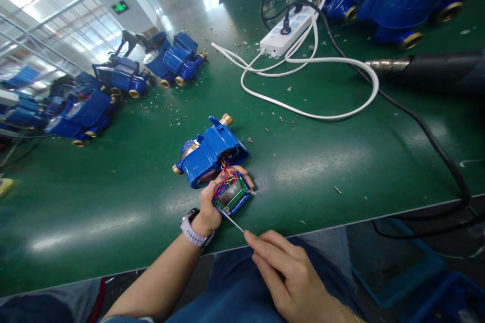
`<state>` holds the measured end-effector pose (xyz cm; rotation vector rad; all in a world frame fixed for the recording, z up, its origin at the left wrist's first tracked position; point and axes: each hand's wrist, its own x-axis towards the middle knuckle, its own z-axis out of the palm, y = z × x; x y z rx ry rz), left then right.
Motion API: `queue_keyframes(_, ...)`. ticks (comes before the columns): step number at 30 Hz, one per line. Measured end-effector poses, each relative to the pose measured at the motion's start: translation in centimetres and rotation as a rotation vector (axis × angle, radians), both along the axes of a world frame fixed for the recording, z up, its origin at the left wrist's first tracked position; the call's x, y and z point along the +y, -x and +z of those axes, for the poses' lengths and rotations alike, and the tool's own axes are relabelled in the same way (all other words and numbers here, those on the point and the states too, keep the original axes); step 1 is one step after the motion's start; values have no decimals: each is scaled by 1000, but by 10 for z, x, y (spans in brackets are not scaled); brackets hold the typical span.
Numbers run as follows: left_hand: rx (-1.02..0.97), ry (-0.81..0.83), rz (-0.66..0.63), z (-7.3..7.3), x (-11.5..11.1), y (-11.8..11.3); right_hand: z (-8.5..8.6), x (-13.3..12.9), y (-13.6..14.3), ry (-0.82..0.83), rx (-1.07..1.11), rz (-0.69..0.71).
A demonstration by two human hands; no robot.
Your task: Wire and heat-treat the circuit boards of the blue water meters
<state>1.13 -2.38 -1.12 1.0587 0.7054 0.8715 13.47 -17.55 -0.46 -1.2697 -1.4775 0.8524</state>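
My left hand [209, 204], with a watch at the wrist, is closed around a green circuit board [232, 194] in a blue frame. Red, blue and yellow wires [227, 174] run from the board to a blue water meter [215, 149] with brass threaded ends, lying on the bench just beyond. My right hand [290, 272] pinches a thin, light-coloured rod [235, 224]. The rod's far end reaches the board's near-left corner; whether it touches is too small to tell. Beside the board's right edge shows a small coiled spring [252, 192].
Several blue meters [174, 60] stand at the back left, and more meters [394, 0] at the back right. A white power strip [288, 30] with looped cables lies mid-back. A black-handled tool with a metal nozzle [390, 64] is at right. Small scraps dot the green bench [125, 197].
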Motion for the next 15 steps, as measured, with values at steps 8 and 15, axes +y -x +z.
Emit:
queue_keyframes(8, -42, 47, -79, -3, 0, 2, -7, 0, 3, -205, -406, -79)
queue_keyframes(15, -21, 82, -19, 1, -1, -3, -9, 2, 13, -89, -77, -64)
